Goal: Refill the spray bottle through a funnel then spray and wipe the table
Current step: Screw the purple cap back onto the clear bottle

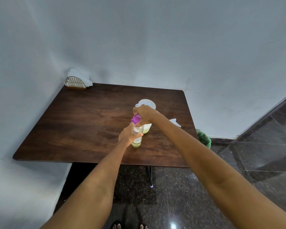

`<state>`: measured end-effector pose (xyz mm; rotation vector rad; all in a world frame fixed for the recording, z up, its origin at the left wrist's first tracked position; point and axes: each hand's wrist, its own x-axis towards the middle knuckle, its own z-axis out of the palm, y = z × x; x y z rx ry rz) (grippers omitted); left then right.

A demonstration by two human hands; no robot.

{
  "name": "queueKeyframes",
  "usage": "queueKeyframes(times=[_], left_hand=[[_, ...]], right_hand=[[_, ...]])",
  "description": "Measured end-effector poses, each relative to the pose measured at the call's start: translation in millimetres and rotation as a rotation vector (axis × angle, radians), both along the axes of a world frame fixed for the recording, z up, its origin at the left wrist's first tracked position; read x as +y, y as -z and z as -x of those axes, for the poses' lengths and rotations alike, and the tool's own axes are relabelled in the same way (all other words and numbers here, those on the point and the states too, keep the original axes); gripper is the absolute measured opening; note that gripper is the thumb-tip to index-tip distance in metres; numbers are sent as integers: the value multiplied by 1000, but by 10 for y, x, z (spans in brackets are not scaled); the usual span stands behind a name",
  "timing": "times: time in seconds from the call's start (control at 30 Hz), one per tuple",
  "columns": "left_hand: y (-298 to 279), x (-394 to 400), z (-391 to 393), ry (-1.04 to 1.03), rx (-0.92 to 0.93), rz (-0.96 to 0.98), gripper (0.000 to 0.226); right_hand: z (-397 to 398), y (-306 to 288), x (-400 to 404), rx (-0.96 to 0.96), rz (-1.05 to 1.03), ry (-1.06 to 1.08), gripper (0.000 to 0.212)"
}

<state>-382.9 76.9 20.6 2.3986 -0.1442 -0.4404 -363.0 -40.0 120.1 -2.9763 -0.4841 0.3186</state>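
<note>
A clear spray bottle (137, 140) with pale yellowish liquid stands upright on the dark wooden table (82, 123). My left hand (128, 134) grips its body. My right hand (144, 114) grips the purple spray head (136, 119) at the bottle's neck. Behind the bottle stands a white jug (147, 128) with pale liquid, and a white funnel (147, 103) sits beyond it, partly hidden by my right hand. A crumpled white tissue (175, 122) lies on the table to the right, beside my right forearm.
A gold wire napkin holder (75, 83) with white napkins stands at the table's far left corner against the wall. A green bag (204, 139) sits on the dark tiled floor by the table's right edge. Walls close the left and far sides.
</note>
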Motion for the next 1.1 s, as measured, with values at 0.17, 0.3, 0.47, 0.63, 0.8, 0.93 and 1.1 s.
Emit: queueKeyframes(times=[0.17, 0.3, 0.47, 0.63, 0.8, 0.93, 1.1], left_hand=[[-6, -6, 5, -4, 12, 18, 62], [-28, -1, -9, -17, 14, 17, 62], [-37, 6, -4, 0, 15, 15, 67], [-58, 21, -7, 8, 32, 36, 70], [-51, -5, -5, 7, 10, 24, 65], [-51, 6, -1, 7, 8, 29, 64], [-64, -6, 6, 20, 2, 44, 67]], right_hand=[[94, 136, 49, -93, 91, 198, 63], [33, 46, -33, 97, -101, 41, 57], [10, -31, 13, 50, 44, 29, 36], [8, -68, -11, -58, 55, 196, 62], [17, -79, -23, 77, -8, 20, 49], [61, -6, 58, -20, 122, 145, 55], [36, -4, 58, 55, 52, 157, 46]])
